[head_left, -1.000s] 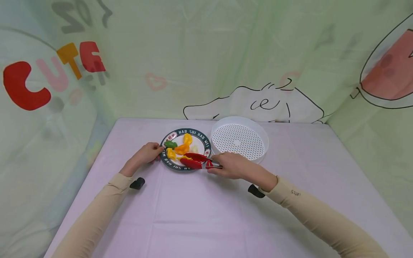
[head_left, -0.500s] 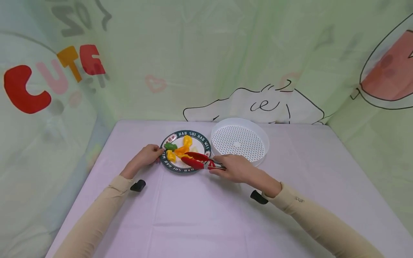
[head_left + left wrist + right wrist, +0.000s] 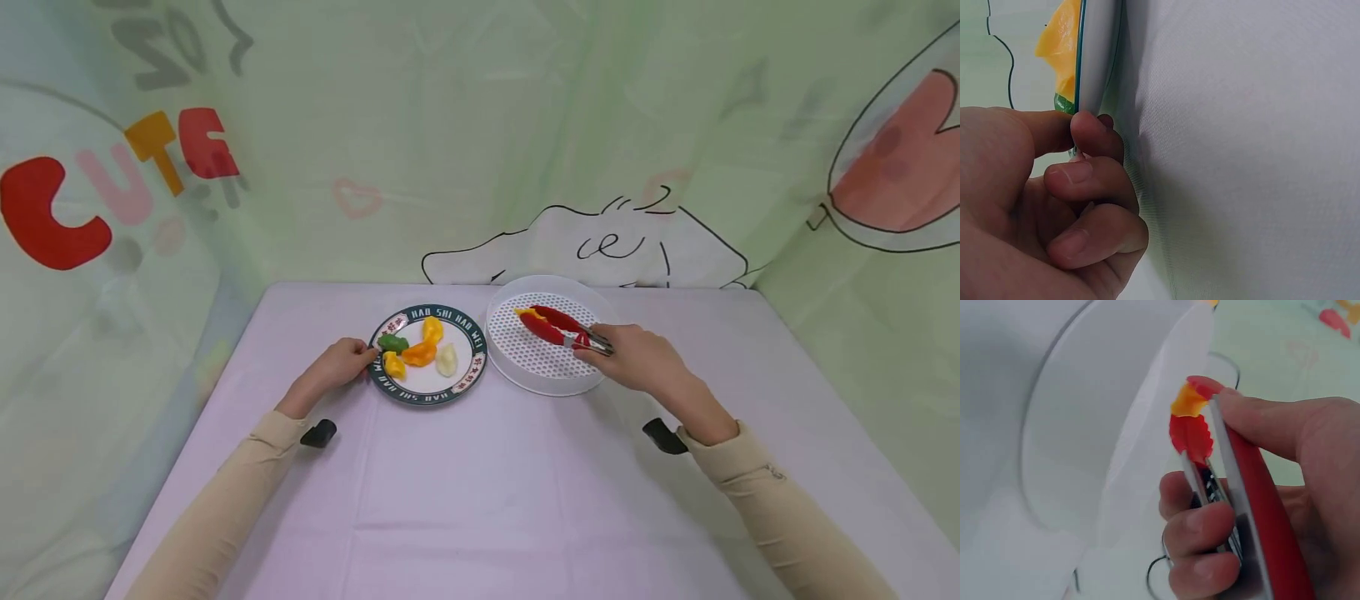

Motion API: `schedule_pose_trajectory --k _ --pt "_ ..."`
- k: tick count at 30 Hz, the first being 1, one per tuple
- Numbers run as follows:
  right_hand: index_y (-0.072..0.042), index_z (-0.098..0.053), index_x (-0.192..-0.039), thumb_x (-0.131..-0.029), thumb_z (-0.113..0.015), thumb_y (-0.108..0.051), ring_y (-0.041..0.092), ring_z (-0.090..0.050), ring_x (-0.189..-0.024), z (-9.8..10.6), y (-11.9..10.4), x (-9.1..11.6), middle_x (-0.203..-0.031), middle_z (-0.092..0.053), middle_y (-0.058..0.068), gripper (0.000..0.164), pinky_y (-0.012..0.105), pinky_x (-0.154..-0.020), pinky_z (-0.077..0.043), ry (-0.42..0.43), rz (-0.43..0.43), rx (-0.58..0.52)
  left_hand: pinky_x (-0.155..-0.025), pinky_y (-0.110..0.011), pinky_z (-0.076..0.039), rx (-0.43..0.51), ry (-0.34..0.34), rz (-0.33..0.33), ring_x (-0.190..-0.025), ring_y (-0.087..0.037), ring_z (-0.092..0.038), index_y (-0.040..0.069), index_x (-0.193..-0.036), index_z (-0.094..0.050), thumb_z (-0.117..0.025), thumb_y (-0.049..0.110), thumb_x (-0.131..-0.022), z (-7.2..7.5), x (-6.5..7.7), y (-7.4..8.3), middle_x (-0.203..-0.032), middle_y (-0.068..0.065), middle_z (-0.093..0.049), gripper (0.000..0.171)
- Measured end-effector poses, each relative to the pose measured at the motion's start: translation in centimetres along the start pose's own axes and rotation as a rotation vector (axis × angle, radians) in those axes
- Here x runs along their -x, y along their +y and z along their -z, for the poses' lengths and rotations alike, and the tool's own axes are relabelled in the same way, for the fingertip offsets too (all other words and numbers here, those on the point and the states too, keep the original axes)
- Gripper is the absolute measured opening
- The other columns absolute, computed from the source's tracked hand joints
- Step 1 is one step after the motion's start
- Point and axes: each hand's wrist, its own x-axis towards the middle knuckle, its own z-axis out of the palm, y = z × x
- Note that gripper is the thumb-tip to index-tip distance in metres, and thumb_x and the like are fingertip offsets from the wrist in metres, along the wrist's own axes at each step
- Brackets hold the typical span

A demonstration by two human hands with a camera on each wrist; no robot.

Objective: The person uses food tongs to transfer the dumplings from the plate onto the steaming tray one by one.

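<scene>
My left hand pinches the left rim of a plate with a dark green lettered border. In the left wrist view, thumb and forefinger meet at the rim. On the plate lie a green piece, yellow pieces, an orange piece and a pale piece, dumpling-like in shape. With my right hand I grip red-tipped tongs over a white round sieve tray. Between the tong tips is a yellow piece, mostly covered by them. Whether it touches the tray floor, I cannot tell.
The plate and the sieve tray stand side by side near the back edge of the table, which has a pale cloth. A printed curtain hangs behind and at both sides. Black wrist mounts hang under both wrists.
The tongs have lifted a yellow piece off the plate and moved right, over the sieve tray. The pale piece on the plate is now uncovered. My left hand keeps its hold on the rim.
</scene>
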Motion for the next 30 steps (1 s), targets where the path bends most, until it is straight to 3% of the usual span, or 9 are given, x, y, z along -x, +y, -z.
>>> schedule_pose_trajectory --k 6,13,19,27,30 --pt "0.006 -0.056 -0.135 -0.094 -0.065 -0.045 0.023 -0.056 -0.074 0.1 2.3 -0.2 -0.104 -0.070 0.017 0.065 0.030 -0.055 -0.044 -0.054 -0.066 0.016 -0.063 -0.027 -0.036 -0.006 0.005 0.001 -0.070 -0.018 -0.048 0.006 -0.092 -0.059 -0.046 0.031 -0.106 0.4 0.0 0.3 -0.073 -0.003 -0.053 0.032" --pt "0.007 -0.055 -0.135 -0.094 -0.064 -0.045 0.025 -0.056 -0.076 -0.3 2.4 -0.1 -0.102 -0.068 0.017 0.066 0.030 -0.056 -0.044 -0.111 -0.090 0.026 -0.062 -0.026 -0.036 -0.012 -0.019 0.001 -0.068 -0.016 -0.047 0.007 -0.087 -0.057 -0.045 0.030 -0.106 0.3 0.4 0.4 -0.071 -0.002 -0.053 0.032" --pt "0.008 -0.051 -0.139 -0.092 -0.066 -0.047 0.030 -0.060 -0.087 -0.7 2.2 0.1 -0.124 -0.064 0.028 0.074 0.034 -0.062 -0.051 -0.119 -0.127 0.047 -0.061 -0.026 -0.036 0.000 -0.018 -0.003 -0.067 -0.016 -0.046 0.007 -0.088 -0.058 -0.046 0.030 -0.106 0.0 0.7 0.4 -0.071 -0.002 -0.053 0.032" --pt "0.012 -0.042 -0.142 -0.091 -0.064 -0.055 0.047 -0.060 -0.112 -0.1 1.3 0.6 -0.136 -0.055 0.034 0.087 0.058 -0.082 -0.055 -0.088 -0.142 0.019 -0.060 -0.026 -0.036 0.005 -0.017 0.009 -0.066 -0.017 -0.046 0.006 -0.089 -0.058 -0.046 0.030 -0.107 0.1 0.9 0.5 -0.071 -0.003 -0.054 0.032" --pt "0.012 -0.035 -0.146 -0.087 -0.064 -0.063 0.047 -0.057 -0.116 0.2 0.3 0.8 -0.138 -0.051 0.035 0.100 0.060 -0.086 -0.055 -0.061 -0.164 -0.037 -0.061 -0.026 -0.036 0.012 -0.016 0.011 -0.067 -0.017 -0.047 0.006 -0.090 -0.058 -0.046 0.030 -0.107 0.1 0.7 0.5 -0.072 -0.003 -0.054 0.032"
